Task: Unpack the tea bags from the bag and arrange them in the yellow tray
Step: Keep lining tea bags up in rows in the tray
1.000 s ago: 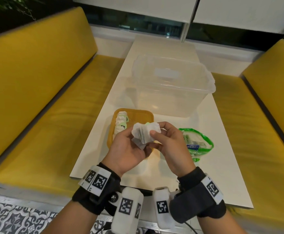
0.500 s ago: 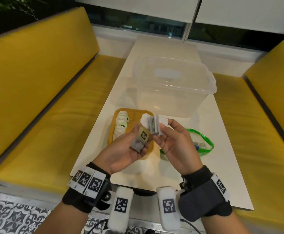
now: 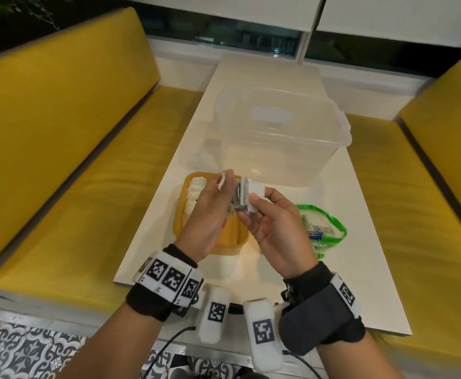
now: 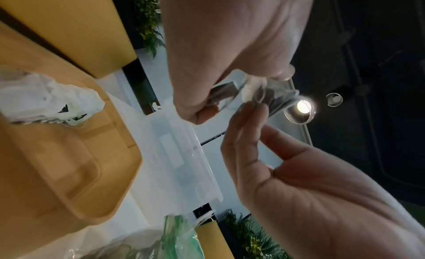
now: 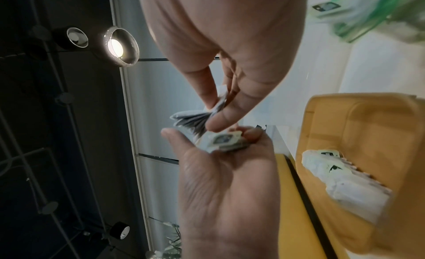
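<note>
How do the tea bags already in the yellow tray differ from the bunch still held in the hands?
The tea bags in the tray lie in a row along the far-left side of the yellow tray; the held bunch is in the air above the tray's right edge. Nothing touches the tray row, while the right hand pinches the bunch and the left hand grips its other side. The held bags fan apart; the tray ones sit packed. Both are white paper sachets.

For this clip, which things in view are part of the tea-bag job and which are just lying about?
Part of the job:
stack of tea bags in the right hand
left hand
yellow tray with a row of tea bags
green-edged bag

Just lying about:
clear plastic tub
white table
yellow benches
</note>
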The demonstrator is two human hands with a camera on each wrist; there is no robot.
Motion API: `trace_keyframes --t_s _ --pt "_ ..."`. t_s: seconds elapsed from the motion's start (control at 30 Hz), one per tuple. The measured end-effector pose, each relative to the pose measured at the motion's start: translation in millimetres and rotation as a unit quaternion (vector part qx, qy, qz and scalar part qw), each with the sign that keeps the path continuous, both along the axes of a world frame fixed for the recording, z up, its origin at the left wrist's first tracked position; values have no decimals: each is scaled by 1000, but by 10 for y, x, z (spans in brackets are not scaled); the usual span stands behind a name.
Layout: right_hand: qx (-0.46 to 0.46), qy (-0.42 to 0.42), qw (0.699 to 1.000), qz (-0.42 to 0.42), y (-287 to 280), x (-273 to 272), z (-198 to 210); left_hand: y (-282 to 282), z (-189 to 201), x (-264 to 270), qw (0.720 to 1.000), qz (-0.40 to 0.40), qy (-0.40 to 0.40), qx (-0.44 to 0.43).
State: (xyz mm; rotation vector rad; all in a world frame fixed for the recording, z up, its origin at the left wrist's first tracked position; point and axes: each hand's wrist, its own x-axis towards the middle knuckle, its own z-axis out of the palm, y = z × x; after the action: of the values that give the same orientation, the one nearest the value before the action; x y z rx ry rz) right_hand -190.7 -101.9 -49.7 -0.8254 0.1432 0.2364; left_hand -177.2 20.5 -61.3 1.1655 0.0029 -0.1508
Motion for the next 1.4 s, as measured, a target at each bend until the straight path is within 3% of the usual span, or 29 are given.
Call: trace_keyframes --t_s 0.27,0.37,0.53,0.63,0.73,0.83,0.93,1.03,1.13,1.27,1.4 --pt "121 44 992 10 33 6 -37 -128 -89 -58 998 -5 -31 -56" --pt "106 44 993 13 60 -7 -51 -139 -108 -54 999 12 -37 -20" --pt "66 55 996 9 96 -18 -126 -109 -94 -7 997 45 -42 -40" --pt "23 43 999 19 100 -44 -137 -66 -149 28 995 72 -15 -65" --pt "-80 5 997 10 86 -59 -130 36 -191 52 988 96 20 -121" --pt "-194 -50 979 -25 5 -29 -159 182 -199 91 973 117 39 -196" --pt "-230 -87 969 -11 -115 17 -128 307 -164 138 963 137 80 -217" --pt "-247 -122 961 29 -196 55 -52 360 -158 129 971 97 145 -164" --pt "-299 -161 938 72 -188 89 1 337 -133 54 977 -18 174 -124" --pt "-415 -217 879 94 -147 132 25 267 -49 -56 954 -151 212 -148" --pt "-463 -220 854 85 -155 195 21 281 -47 -118 949 -189 194 -161"
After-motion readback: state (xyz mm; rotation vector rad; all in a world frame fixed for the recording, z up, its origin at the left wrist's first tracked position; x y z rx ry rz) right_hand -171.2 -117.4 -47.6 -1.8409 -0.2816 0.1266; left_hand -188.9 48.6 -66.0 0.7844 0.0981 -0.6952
